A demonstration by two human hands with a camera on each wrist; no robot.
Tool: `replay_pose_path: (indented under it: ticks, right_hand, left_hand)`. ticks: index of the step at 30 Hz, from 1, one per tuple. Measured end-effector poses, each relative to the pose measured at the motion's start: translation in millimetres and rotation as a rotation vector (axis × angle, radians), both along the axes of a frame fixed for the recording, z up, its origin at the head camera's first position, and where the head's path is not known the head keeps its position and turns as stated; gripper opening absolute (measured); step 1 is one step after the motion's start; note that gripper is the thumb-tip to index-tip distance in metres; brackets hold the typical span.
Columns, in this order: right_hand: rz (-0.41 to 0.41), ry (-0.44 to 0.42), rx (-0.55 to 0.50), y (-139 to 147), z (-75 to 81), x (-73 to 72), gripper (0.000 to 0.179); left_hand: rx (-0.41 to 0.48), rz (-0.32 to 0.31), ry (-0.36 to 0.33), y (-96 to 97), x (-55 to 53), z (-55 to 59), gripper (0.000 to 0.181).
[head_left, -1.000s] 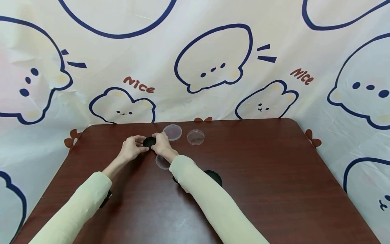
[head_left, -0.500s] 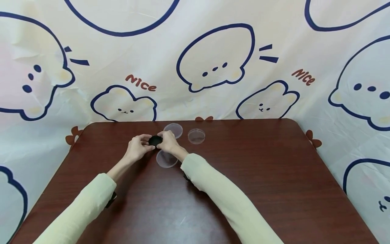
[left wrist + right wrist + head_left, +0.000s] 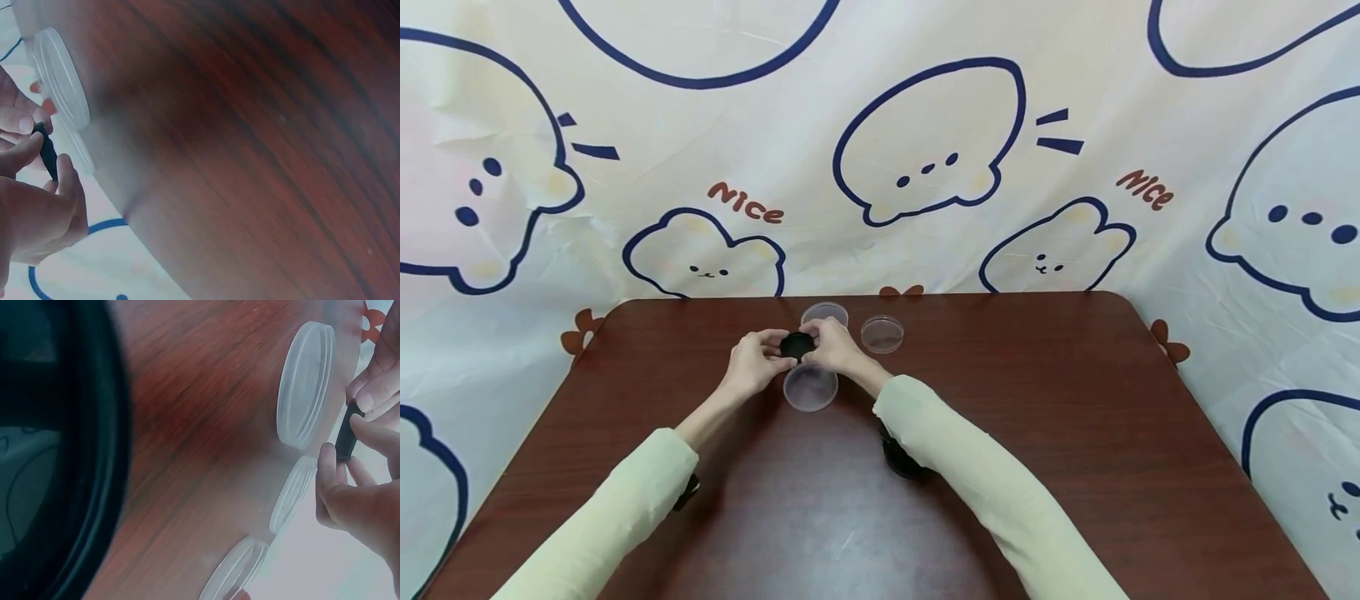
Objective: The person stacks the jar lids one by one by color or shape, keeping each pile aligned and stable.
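Cartoon-printed backdrop (image 3: 925, 192) behind a brown worktop (image 3: 1075, 433); two pale green sleeves (image 3: 992, 483) reach forward. A black round object (image 3: 904, 463) lies partly hidden by the right sleeve. Left hand (image 3: 752, 364) and right hand (image 3: 835, 347) pinch opposite edges of a black disc (image 3: 797, 347) between thumb and fingers. Three clear dishes lie about them: front (image 3: 810, 390), rear (image 3: 823, 312) and right (image 3: 882, 335). The disc, smallest, sits between the hands, just behind the front dish in the head view
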State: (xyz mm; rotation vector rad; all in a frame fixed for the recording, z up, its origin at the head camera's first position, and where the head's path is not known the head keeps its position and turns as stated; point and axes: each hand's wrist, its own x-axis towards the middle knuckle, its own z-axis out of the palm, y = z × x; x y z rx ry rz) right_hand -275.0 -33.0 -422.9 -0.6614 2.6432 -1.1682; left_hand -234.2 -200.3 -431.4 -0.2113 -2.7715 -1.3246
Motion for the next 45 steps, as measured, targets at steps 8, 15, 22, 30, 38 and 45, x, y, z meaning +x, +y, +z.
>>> replay_pose_path:
  ticks: [8,15,22,30,38,45]
  right_hand:
    - [-0.008,0.050,-0.008,16,5.6,5.0,0.047]
    - [0.007,0.005,-0.033,33,11.1,13.5,0.047]
    - [-0.012,-0.043,-0.060,47,12.9,24.0,0.049]
    - [-0.030,-0.032,-0.103,65,10.3,33.8,0.049]
    - [-0.053,-0.030,-0.141,86,7.7,50.2,0.049]
    - [-0.071,-0.015,-0.151,101,4.8,62.9,0.048]
  left_hand:
    - [0.046,-0.006,0.029,16.8,3.7,2.4,0.046]
    - [0.078,-0.029,0.009,28.1,10.5,5.9,0.043]
    - [0.105,-0.050,0.024,39.8,17.0,7.7,0.046]
    - [0.134,-0.071,0.043,56.1,24.7,9.1,0.047]
    - [0.129,-0.089,0.058,73.8,35.1,9.7,0.048]
    - [0.132,-0.111,0.039,85.1,42.1,8.8,0.049]
